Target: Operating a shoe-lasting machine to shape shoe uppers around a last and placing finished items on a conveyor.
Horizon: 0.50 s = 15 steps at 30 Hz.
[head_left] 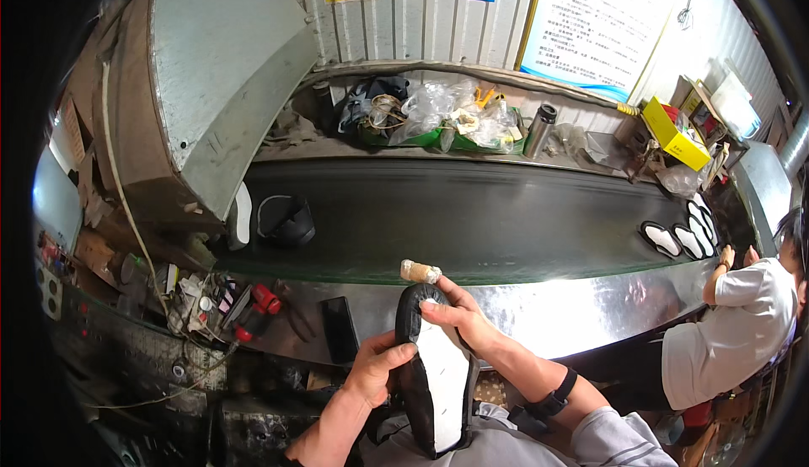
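Observation:
A black shoe upper with a white sole board facing up stands in front of my body, its toe pointing away from me. My left hand is closed on its left side, the thumb on the black edge. My right hand grips the toe end, its thumb pressing on the white board. A short beige and white cylinder, apparently wrapped, sticks out beyond my right fingertips; I cannot tell whether they hold it.
A dark conveyor belt runs behind a metal ledge. On it are a black container and several white-soled shoe pieces. A phone-like black slab and red-handled tool lie left. A co-worker is at right.

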Each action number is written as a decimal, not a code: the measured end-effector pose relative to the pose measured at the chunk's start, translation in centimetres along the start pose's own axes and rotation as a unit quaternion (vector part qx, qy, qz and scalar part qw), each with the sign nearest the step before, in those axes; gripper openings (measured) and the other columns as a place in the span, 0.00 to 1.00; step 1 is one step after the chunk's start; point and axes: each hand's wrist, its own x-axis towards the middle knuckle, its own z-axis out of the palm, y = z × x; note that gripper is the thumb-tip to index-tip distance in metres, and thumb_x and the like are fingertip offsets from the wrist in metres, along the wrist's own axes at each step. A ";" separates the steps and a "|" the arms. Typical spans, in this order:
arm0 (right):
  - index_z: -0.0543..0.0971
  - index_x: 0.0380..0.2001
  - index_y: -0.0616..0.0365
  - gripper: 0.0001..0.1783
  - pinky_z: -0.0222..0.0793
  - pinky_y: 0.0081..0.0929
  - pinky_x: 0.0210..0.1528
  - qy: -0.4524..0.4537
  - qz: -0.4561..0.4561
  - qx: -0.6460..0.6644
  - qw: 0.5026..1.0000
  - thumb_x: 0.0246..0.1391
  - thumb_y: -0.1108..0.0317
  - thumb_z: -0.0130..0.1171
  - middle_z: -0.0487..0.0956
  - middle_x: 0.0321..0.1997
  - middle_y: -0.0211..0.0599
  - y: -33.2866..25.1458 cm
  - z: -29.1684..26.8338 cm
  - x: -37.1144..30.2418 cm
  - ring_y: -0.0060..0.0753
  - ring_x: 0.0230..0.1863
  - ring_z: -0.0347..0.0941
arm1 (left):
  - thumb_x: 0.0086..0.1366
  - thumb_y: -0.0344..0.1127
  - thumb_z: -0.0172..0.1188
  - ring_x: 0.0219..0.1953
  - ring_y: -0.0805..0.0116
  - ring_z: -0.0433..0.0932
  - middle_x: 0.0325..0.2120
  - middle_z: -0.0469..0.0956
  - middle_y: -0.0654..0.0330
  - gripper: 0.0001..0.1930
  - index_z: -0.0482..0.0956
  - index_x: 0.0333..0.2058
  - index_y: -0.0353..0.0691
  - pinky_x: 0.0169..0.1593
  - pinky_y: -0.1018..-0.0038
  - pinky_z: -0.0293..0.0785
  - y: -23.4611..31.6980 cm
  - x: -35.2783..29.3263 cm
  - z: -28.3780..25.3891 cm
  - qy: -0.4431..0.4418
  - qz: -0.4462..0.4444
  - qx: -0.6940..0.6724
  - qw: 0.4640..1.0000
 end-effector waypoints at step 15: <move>0.64 0.67 0.57 0.34 0.73 0.21 0.48 -0.026 0.021 -0.003 0.999 0.60 0.63 0.64 0.78 0.46 0.29 -0.4 0.3 -0.4 0.19 0.43 0.75 | 0.60 0.36 0.66 0.27 0.81 0.74 0.23 0.80 0.67 0.12 0.82 0.37 0.32 0.33 0.78 0.72 -0.7 -2.0 4.3 0.184 0.202 0.402 0.874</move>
